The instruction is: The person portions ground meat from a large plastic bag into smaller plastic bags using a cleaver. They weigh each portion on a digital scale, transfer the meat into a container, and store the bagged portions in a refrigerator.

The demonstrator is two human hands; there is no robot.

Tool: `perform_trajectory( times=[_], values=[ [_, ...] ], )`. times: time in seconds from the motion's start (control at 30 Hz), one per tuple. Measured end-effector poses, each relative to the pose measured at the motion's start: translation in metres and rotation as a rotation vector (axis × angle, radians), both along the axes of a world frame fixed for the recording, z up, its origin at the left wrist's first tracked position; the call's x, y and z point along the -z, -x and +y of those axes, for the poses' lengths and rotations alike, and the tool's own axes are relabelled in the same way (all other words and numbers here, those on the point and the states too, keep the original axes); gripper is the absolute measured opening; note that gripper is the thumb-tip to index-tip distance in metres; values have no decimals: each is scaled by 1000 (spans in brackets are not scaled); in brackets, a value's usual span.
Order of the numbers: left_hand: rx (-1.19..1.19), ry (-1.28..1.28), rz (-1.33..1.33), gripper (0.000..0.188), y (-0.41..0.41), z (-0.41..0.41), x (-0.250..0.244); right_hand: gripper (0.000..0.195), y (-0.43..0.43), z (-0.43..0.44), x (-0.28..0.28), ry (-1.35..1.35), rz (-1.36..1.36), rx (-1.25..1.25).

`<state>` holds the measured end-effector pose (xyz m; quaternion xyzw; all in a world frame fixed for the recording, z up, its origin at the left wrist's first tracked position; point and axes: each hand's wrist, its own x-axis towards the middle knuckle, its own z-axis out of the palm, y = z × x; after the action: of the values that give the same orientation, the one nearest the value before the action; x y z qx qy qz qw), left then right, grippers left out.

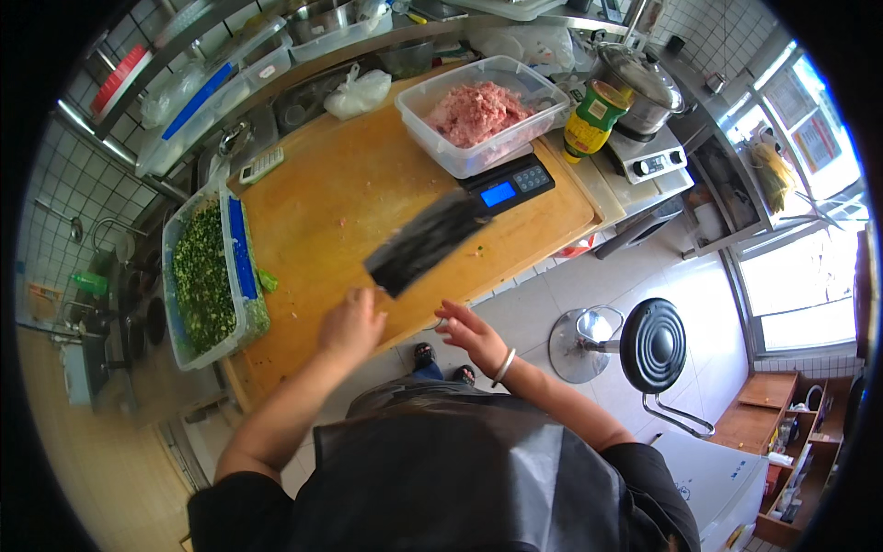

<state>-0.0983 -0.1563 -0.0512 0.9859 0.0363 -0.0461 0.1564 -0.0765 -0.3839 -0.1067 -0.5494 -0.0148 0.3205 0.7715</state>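
My left hand (354, 323) is closed in a fist above the front of the wooden board (310, 207). From its fingertips a thin black sheet (428, 241), perhaps a plastic bag, stretches up and right over the board, blurred by motion. My right hand (472, 338), with a pale bangle at the wrist, is held off the board's front edge with fingers apart and nothing clearly in it. Beyond the sheet, a clear plastic tub (476, 164) of minced meat (479, 110) rests on a digital scale (510, 183) with a lit blue display.
A plastic tub (238, 324) of chopped greens (207, 269) stands at the board's left. Behind lie a calculator (262, 165) and a tied white bag (359, 93). A yellow-green container (594, 124) and a lidded pot (641, 83) are at right. A round stool (654, 345) stands on the floor.
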Motion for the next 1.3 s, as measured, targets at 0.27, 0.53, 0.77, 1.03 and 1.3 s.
perform_trajectory(
  times=[0.27, 0.53, 0.77, 1.03, 1.3],
  values=[
    [496, 461, 30, 37, -35, -98, 10, 22, -5, -42, -3, -168, 330, 665],
    [343, 258, -249, 13, -135, -95, 84, 11, 48, -69, -9, 245, 219, 427],
    [370, 145, -300, 4, -146, -23, 92, 16, 55, -17, -8, 287, 141, 373],
    [237, 118, -144, 10, -151, 72, 64, 18, 6, 74, 8, 262, 179, 486],
    [219, 222, -372, 10, -226, 99, 63, 17, -75, 159, 12, 342, 174, 622]
  ],
)
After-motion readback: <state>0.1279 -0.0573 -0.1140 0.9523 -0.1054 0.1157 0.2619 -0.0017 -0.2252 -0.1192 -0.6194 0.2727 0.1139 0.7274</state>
